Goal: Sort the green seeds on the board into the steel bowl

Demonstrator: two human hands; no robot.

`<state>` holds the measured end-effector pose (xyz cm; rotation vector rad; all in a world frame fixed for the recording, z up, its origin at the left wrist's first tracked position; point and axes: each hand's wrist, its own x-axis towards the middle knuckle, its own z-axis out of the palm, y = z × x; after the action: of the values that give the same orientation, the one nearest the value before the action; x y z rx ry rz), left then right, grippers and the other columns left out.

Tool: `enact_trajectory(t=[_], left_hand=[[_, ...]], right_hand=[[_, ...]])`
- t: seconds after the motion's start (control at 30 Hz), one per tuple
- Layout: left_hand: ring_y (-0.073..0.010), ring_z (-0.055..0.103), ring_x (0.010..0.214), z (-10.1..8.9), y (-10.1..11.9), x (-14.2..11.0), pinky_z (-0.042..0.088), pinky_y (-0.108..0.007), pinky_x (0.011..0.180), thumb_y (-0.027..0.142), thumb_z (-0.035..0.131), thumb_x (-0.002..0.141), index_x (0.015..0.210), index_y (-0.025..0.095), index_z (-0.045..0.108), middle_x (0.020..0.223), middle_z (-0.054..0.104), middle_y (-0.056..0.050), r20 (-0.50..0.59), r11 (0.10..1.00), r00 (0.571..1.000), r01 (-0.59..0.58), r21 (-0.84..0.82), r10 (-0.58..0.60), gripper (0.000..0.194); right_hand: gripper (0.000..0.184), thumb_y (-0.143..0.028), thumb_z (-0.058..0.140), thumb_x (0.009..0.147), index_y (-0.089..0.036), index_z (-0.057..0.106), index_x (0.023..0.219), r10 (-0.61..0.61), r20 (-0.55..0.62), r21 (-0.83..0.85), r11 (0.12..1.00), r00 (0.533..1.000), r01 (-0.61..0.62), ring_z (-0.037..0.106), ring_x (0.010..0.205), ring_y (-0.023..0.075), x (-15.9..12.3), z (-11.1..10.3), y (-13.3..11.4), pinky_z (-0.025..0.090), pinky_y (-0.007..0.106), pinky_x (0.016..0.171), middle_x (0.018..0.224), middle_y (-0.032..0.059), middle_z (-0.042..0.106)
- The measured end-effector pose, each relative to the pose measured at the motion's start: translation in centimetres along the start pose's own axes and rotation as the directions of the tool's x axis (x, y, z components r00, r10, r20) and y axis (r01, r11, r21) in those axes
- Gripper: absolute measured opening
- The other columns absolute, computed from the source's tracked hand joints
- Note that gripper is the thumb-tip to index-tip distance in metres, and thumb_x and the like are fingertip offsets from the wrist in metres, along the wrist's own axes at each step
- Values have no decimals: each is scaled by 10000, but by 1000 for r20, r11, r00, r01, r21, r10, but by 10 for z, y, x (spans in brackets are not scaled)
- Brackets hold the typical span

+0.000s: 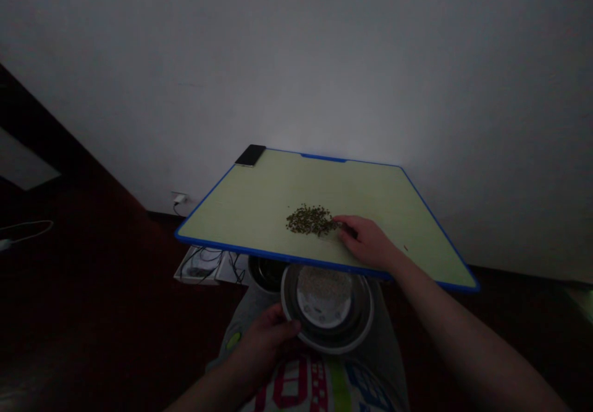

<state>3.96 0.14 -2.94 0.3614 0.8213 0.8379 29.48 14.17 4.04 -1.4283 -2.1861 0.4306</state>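
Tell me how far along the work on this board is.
Done: pale grains already lie in the bowl held by the left hand. In hand: the right hand is at the dark seed pile on the board. Left: that pile still sits there.

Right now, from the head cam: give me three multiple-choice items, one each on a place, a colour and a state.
1. Where is the right hand?
A) On the board, beside the pile of dark grains
B) Against the wall
C) On the phone

2. What colour is the board's edging?
A) Red
B) White
C) Blue

3. What is the left hand doing?
A) Lying flat on the board
B) Holding the rim of the bowl
C) Hanging empty

Answers:
1. A, the fingers sit at the pile's edge.
2. C, a blue band runs around the pale green surface.
3. B, the fingers curl over the bowl's rim.
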Motion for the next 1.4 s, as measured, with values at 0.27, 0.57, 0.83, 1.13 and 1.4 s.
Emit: enact_trajectory(t=[0.27,0.57,0.83,1.13,1.4], left_hand=[[-289,806,801,3,1,0,643,-415,823,290,993,503,887,161,803,851,850,-93,-26,1000,1000,0,-5,-1,447],[-292,805,823,0,0,2,639,-396,816,293,985,516,900,156,800,885,852,-103,-17,1000,1000,5,11,-4,448],[-280,803,804,-1,0,1,640,-379,796,284,985,525,891,171,812,861,852,-86,-17,1000,1000,6,5,-6,420],[-278,801,773,-4,-4,3,638,-421,838,259,961,583,907,163,802,866,850,-97,-8,1000,1000,-13,-16,13,373],[-308,806,862,-8,-7,5,639,-414,839,248,938,615,972,158,791,921,850,-112,14,1000,1000,-6,-5,6,396]], right_hand=[[425,-177,531,917,-158,696,1308,-51,52,0,999,997,51,700,953,239,5,3,-8,529,392,873,1083,131,772],[422,-179,513,917,-162,708,1292,-164,125,74,985,979,156,701,1147,261,3,3,-6,530,433,1008,1250,145,750],[414,-196,552,889,-175,726,1265,-166,162,122,982,973,147,712,1079,265,-3,3,-11,539,425,953,1189,129,771],[402,-193,558,880,-184,739,1239,-96,160,179,982,982,67,722,1007,256,-9,2,-14,542,408,899,1146,115,782],[387,-208,597,867,-195,750,1223,-113,171,185,979,979,81,692,853,217,-15,0,-13,540,356,796,950,84,773]])
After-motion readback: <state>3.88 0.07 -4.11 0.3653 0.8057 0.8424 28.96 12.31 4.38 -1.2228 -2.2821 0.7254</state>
